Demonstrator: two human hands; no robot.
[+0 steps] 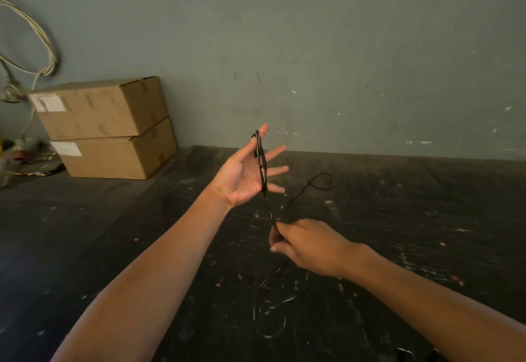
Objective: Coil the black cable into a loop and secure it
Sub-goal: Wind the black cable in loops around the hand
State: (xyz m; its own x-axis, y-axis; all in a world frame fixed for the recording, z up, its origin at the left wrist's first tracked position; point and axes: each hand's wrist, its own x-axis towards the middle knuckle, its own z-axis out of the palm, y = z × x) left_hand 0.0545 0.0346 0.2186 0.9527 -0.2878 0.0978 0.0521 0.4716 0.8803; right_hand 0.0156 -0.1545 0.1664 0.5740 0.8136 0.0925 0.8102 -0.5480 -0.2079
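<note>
My left hand (244,173) is raised palm up with fingers spread, and the thin black cable (263,166) is wound in a few turns across those fingers. From there the cable runs down to my right hand (306,245), which pinches it between thumb and fingers. Loose cable lies in curls on the dark table below my right hand, and another stretch ends in a small loop farther back on the right.
Two stacked cardboard boxes (111,128) stand at the back left against the grey-green wall (341,48). White cables (34,40) hang on the wall at far left, with clutter below them. The dark table (113,233) is scuffed and speckled with small debris.
</note>
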